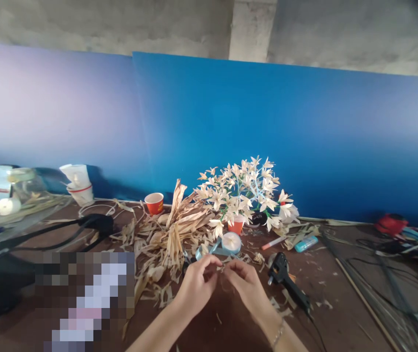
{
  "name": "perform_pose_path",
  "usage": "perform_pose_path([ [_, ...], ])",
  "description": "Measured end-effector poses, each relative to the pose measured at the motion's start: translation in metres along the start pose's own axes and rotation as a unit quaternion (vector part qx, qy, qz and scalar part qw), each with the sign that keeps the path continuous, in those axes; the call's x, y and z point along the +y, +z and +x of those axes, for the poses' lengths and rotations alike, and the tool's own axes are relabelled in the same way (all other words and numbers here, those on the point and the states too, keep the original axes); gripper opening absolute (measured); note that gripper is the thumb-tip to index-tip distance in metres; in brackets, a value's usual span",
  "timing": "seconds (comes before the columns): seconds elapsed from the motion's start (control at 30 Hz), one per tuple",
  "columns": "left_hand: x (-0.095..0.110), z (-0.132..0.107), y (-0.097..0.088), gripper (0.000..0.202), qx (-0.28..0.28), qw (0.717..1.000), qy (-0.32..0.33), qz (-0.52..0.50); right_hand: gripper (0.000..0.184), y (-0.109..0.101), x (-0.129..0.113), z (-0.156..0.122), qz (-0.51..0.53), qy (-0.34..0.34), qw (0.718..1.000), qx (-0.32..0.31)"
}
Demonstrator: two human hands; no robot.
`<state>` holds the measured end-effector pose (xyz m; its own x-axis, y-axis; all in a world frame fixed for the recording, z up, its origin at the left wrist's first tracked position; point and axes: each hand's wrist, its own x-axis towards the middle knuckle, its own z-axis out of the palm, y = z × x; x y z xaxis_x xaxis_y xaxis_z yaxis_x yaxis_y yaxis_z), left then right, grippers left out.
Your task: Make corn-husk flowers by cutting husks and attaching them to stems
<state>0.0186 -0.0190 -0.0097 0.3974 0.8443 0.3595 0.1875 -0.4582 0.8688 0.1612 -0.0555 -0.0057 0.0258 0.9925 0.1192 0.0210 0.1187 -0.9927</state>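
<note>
Over the brown table, my left hand (199, 282) and my right hand (244, 281) meet at their fingertips. Both are closed in a pinch around something small and pale, too small to name. Just beyond the fingers sit a roll of light blue ribbon (231, 243) and loose bits of dried husk. A bunch of cream husk flowers (242, 188) on green stems stands in a red paper cup (236, 225) behind the ribbon. To the right of my right hand lies a black glue gun (289, 282) with its cord trailing toward me.
A heap of dried husks (179, 230) spreads left of the flowers, near another red paper cup (154, 203). On the right are a turquoise lighter-like item (306, 244), a pen (273, 243) and tangled cables. A blue partition (267, 122) closes off the back.
</note>
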Motion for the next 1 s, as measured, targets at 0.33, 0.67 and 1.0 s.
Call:
perform_pose_path([
  [0.33,0.002,0.002,-0.003,0.011,0.000,0.995,0.079,-0.054,0.019,-0.001,-0.004,0.001,0.117,0.086,0.989,-0.021],
  [0.67,0.007,0.009,-0.007,0.026,0.106,0.928,-0.160,-0.319,0.011,-0.003,0.001,0.003,0.036,0.069,0.996,0.035],
  [1.0,0.000,0.002,-0.014,0.051,0.255,0.961,0.086,0.067,0.020,-0.004,0.013,0.008,-0.014,0.054,0.997,0.054],
])
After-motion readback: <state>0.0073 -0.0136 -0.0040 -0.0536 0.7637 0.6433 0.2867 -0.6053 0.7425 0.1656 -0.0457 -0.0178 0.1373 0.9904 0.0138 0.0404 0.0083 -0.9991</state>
